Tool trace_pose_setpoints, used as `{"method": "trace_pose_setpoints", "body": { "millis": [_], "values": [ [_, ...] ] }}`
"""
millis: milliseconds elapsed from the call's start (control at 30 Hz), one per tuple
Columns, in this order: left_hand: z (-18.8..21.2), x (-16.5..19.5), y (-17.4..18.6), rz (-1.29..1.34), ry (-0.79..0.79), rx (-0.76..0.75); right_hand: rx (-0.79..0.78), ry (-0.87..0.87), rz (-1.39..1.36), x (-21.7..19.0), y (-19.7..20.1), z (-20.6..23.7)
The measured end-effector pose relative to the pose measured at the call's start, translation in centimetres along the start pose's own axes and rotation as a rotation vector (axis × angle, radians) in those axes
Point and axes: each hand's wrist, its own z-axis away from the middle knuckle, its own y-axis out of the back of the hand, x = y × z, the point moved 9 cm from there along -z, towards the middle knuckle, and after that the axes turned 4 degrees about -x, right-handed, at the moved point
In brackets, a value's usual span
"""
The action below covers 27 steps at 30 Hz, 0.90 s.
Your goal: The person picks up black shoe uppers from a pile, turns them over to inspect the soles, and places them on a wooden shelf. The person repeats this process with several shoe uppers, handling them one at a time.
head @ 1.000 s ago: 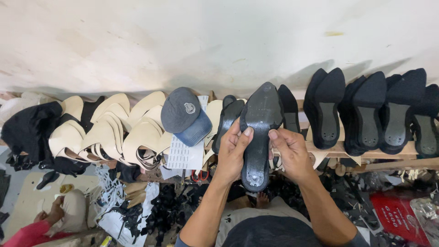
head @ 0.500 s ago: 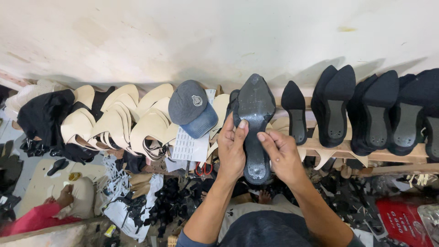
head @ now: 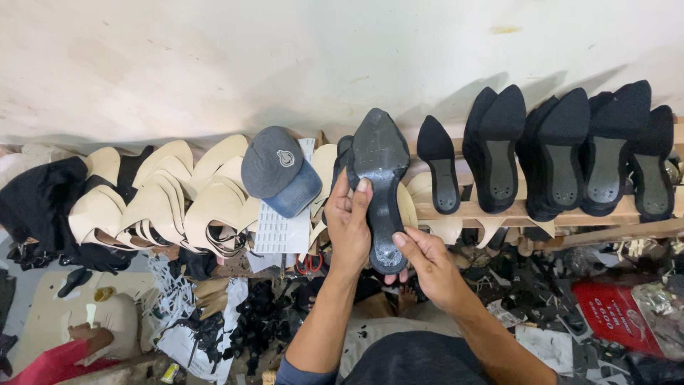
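A long wooden rack (head: 499, 212) against the pale wall carries black pointed shoes (head: 563, 153) standing sole-out on its right stretch and cream-coloured shoe uppers (head: 164, 196) crowded on its left, with a grey-blue baseball cap (head: 279, 170) hung among them. In front of the rack's middle the person holds up a black pointed shoe sole (head: 382, 187), toe towards the wall. The left hand (head: 349, 228) is curled around the sole's left edge with its thumb pressed on the face, while the right hand (head: 431, 265) grips the heel end from below, thumb on top.
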Motion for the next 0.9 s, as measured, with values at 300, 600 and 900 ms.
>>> {"method": "trace_pose_setpoints", "body": {
  "millis": [300, 600, 900],
  "values": [
    [0.3, -3.9, -3.5, 0.256, 0.366, -0.370, 0.124, 0.032, -0.192, 1.2, 4.4, -1.3],
    [-1.4, -5.9, -2.9, 0.211, 0.341, -0.384, 0.103, 0.051, -0.070, 1.4, 6.1, -3.2],
    [-4.0, -7.3, -2.0, -0.028, 0.263, -0.291, 0.054, 0.055, -0.302, 3.2, 6.0, -5.6]
  ]
}}
